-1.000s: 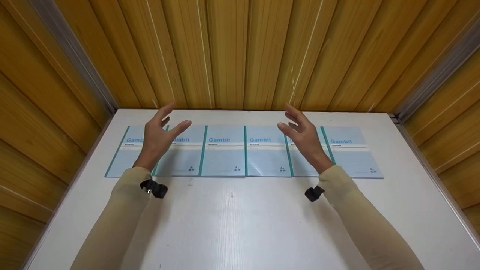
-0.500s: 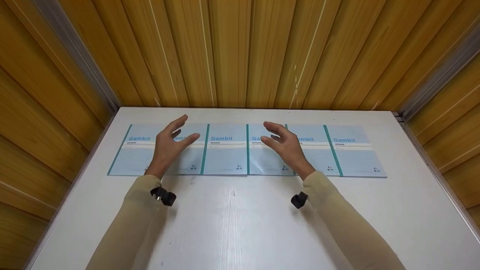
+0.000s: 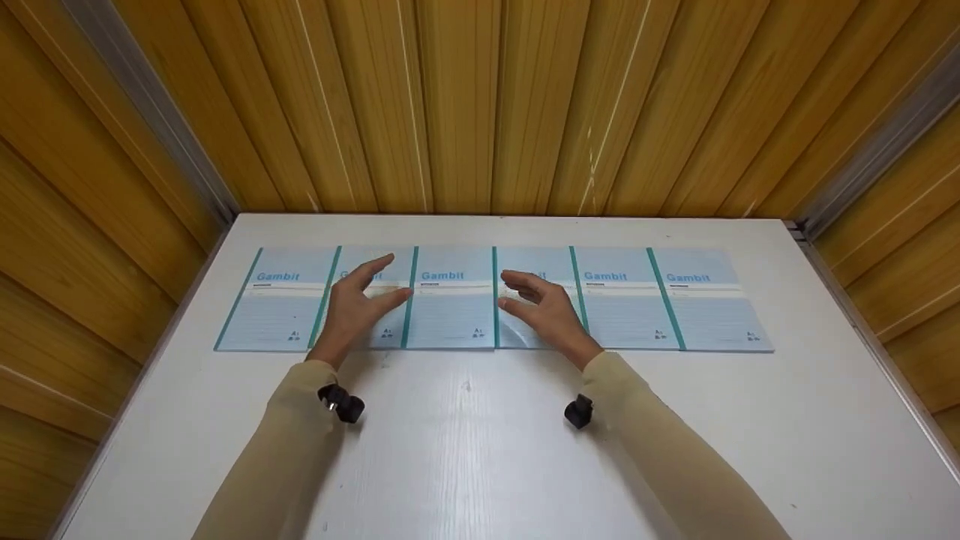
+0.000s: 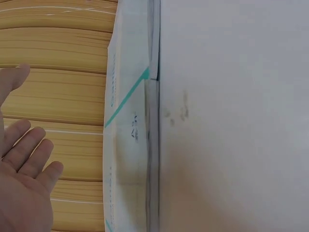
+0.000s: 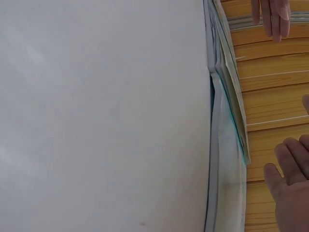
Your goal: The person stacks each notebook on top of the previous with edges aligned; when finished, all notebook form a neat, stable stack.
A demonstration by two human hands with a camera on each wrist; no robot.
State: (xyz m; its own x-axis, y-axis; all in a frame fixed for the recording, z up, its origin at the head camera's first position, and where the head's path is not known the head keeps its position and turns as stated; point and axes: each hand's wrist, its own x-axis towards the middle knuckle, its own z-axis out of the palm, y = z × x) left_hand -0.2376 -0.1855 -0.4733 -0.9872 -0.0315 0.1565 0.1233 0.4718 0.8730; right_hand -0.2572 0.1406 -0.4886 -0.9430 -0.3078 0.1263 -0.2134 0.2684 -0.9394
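Several light-blue "Gambit" notebooks with green spines lie side by side in a row. My left hand (image 3: 356, 311) hovers over the second notebook (image 3: 375, 330) from the left, thumb and fingers apart, holding nothing. The right hand (image 3: 549, 313), also empty and with fingers loosely bent, overlaps the fourth notebook (image 3: 517, 336). Between the two hands the third notebook (image 3: 450, 315) shows in full. In the left wrist view the left palm (image 4: 26, 193) is seen with spread fingers, beyond the notebooks' edges. The right wrist view shows the right palm (image 5: 292, 198), with the left fingers (image 5: 275, 19) at the top.
The notebooks rest on a white table (image 3: 465, 450), near its far edge. Wood-look panels (image 3: 457, 105) stand behind the table and at both sides. Small black devices (image 3: 577, 411) are strapped at both wrists. One more notebook (image 3: 281, 319) marks the row's left end.
Both hands have moved inward toward each other and somewhat nearer to me. The left came from the left, the right from over the fifth notebook. The notebooks have stayed put.
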